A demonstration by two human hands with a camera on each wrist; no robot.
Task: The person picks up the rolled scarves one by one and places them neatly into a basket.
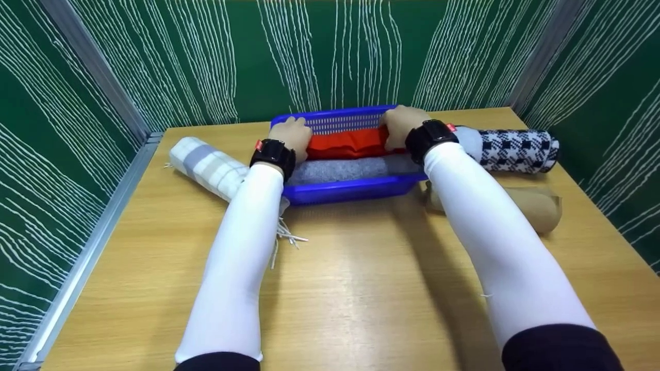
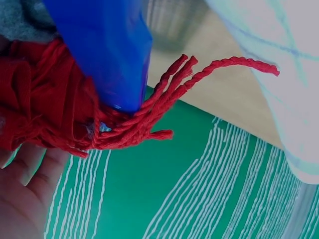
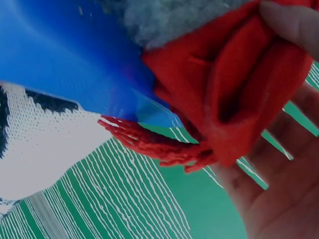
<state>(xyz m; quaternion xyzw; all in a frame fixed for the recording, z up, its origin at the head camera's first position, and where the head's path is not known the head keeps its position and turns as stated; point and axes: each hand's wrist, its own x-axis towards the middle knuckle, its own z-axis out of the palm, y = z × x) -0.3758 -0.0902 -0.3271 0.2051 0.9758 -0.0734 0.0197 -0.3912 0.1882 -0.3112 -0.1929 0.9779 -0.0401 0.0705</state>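
Observation:
A folded red scarf [image 1: 344,144] with twisted fringe lies in a blue plastic basket [image 1: 356,189], along the back side. In the head view my left hand [image 1: 293,135] grips the scarf's left end. Its fringe [image 2: 164,94] hangs past the basket rim in the left wrist view, with fingers behind the cloth. My right hand [image 1: 405,123] holds the other end; the right wrist view has the thumb [image 3: 291,22] on top of the red folds and the fingers spread behind them. A fuzzy grey rolled cloth [image 1: 337,171] lies in front of the red scarf, inside the basket.
A white plaid rolled scarf [image 1: 206,165] with fringe lies left of the basket. To the right are a black-and-white houndstooth roll [image 1: 518,149] and a tan roll [image 1: 536,206], partly behind my right arm. Green panels with white lines [image 1: 330,56] enclose the wooden table [image 1: 340,288].

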